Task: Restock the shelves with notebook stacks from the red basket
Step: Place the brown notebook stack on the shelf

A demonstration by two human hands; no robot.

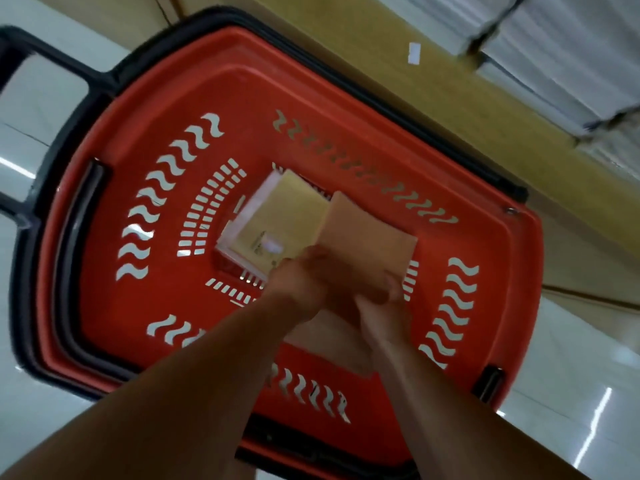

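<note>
A red basket (145, 98) with wave-shaped slots and a black rim fills the middle of the view, seen from above. Inside it, a stack of tan-covered notebooks (277, 216) lies tilted at the bottom. Beside it a brown notebook (367, 233) leans up toward the right. My left hand (304, 278) grips the near edge of the tan stack. My right hand (381, 303) closes on the lower edge of the brown notebook. Both forearms reach down into the basket from the bottom of the frame. The picture is motion-blurred.
A yellow shelf base (450, 109) runs diagonally along the upper right, with white paper stacks (571, 53) on it and a small white label (414, 53). The basket's black handle (24, 109) sticks out at the left. Glossy white floor tiles (571, 393) surround the basket.
</note>
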